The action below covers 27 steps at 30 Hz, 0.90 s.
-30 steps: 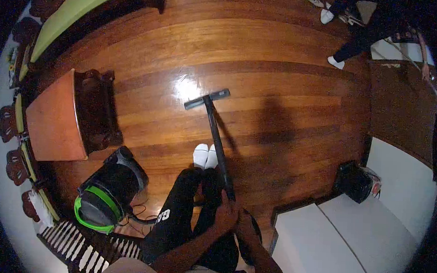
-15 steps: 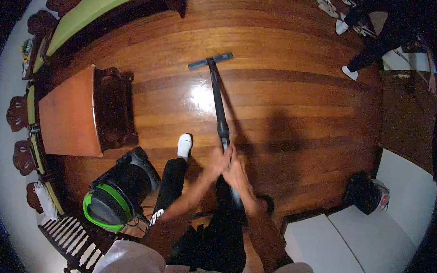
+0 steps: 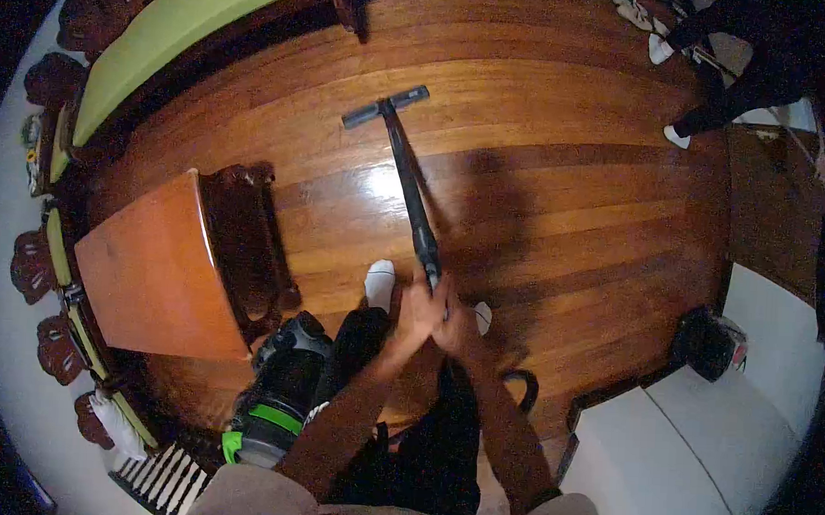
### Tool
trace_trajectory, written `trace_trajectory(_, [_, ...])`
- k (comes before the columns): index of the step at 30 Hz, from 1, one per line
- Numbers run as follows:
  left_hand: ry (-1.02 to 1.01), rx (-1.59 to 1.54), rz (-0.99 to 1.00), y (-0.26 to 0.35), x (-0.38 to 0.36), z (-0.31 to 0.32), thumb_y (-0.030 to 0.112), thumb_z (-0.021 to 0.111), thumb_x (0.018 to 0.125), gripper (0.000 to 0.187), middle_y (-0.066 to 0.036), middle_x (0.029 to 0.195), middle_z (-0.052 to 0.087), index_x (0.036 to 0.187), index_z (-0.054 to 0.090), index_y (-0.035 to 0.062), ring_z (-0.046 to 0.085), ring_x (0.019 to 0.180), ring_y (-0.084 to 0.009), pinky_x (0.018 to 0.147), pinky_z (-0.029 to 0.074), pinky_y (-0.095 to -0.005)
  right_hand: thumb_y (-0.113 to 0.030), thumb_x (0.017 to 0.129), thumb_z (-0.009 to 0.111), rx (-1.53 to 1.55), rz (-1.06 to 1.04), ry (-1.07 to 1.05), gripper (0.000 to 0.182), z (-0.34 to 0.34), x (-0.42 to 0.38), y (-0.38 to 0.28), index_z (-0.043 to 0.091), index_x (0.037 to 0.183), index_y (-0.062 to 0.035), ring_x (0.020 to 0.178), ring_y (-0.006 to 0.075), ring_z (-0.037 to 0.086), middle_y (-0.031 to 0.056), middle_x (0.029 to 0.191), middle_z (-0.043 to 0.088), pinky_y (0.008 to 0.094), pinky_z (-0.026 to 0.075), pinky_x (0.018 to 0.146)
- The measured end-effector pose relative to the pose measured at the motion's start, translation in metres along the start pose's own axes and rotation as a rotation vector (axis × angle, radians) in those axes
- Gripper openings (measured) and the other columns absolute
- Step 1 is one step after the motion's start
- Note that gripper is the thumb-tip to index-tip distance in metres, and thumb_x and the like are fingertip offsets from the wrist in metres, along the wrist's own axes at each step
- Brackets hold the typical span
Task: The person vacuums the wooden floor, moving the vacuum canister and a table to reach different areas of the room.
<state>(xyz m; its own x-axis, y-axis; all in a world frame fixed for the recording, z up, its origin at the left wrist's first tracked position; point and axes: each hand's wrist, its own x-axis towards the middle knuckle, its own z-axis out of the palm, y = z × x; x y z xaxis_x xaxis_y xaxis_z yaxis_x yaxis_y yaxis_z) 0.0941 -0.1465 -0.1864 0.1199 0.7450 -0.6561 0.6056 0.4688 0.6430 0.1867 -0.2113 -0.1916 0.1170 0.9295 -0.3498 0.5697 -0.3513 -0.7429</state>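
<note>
Both my hands are closed round the upper end of a black vacuum cleaner wand [image 3: 409, 186], close together in front of my body. My left hand [image 3: 417, 315] wraps it on the left side, and my right hand [image 3: 456, 331] grips it just beside and slightly lower. The wand slants away to a wide flat floor head [image 3: 385, 107] lying on the wooden floor [image 3: 562, 204]. A black and green vacuum cleaner body [image 3: 282, 390] stands by my left leg. Part of a curved black hose [image 3: 523, 387] shows right of my legs.
A wooden coffee table [image 3: 159, 269] stands at the left, with a green-cushioned bench [image 3: 187, 41] beyond it. A person in dark trousers [image 3: 761, 66] is at the upper right. White cabinets [image 3: 661, 462] and a black bag [image 3: 703, 342] are at the lower right.
My right foot has come forward into view. The view has shifted, so the table and vacuum body appear farther right. The floor head appears slightly left and higher; both hands keep their grip.
</note>
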Motion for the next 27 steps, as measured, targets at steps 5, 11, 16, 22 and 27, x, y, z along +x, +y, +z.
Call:
trace_trajectory(5, [0.111,-0.07,0.185,0.001,0.125,-0.04,0.034,0.058,0.088,0.052,-0.03,0.087,0.064,0.123,0.044,-0.0009,0.063,0.086,-0.0456,0.07,0.05,-0.0496,-0.021,0.084,0.062,-0.002,-0.053,-0.033,0.055,0.006,0.12,-0.04,0.039,0.13,-0.0007,0.103,0.0414,0.057,0.0267,0.117,0.055,0.0486,0.048,0.083])
trace_trajectory(11, [0.042,-0.119,0.12,0.009,0.129,-0.046,0.031,0.059,0.086,0.05,-0.024,0.087,0.066,0.124,0.044,0.0016,0.067,0.08,-0.0365,0.069,0.052,-0.0443,-0.021,0.081,0.061,-0.002,-0.1,0.208,0.058,0.013,0.119,-0.031,0.042,0.131,0.0003,0.097,0.0424,0.06,0.0299,0.107,0.059,0.0476,0.047,0.086])
trace_trajectory(16, [-0.019,0.128,0.183,-0.046,0.031,-0.008,0.029,0.056,0.089,0.048,-0.023,0.083,0.064,0.125,0.043,-0.0009,0.063,0.075,-0.0415,0.068,0.049,-0.047,-0.021,0.081,0.062,0.19,0.012,0.193,0.069,0.01,0.0,-0.034,0.031,0.139,0.0004,0.082,0.0441,0.063,0.0282,0.093,0.063,0.0497,0.051,0.072])
trace_trajectory(22, [0.076,0.608,0.933,-0.108,-0.165,0.037,0.034,0.053,0.092,0.072,-0.035,0.096,0.061,0.146,0.018,0.002,0.063,0.081,-0.0476,0.067,0.051,-0.048,-0.015,0.08,0.068,0.156,0.326,-0.063,0.074,0.014,-0.216,-0.023,0.03,0.144,-0.0081,0.087,0.0436,0.063,0.0271,0.107,0.062,0.048,0.051,0.075])
trace_trajectory(27, [-0.643,0.368,-0.166,-0.095,-0.291,0.037,0.037,0.052,0.093,0.078,-0.037,0.086,0.061,0.145,0.012,-0.006,0.062,0.066,-0.0474,0.059,0.05,-0.0493,-0.012,0.086,0.059,0.315,0.605,-0.037,0.069,0.023,-0.35,-0.048,0.023,0.145,-0.004,0.085,0.0429,0.064,0.0284,0.105,0.062,0.048,0.051,0.072])
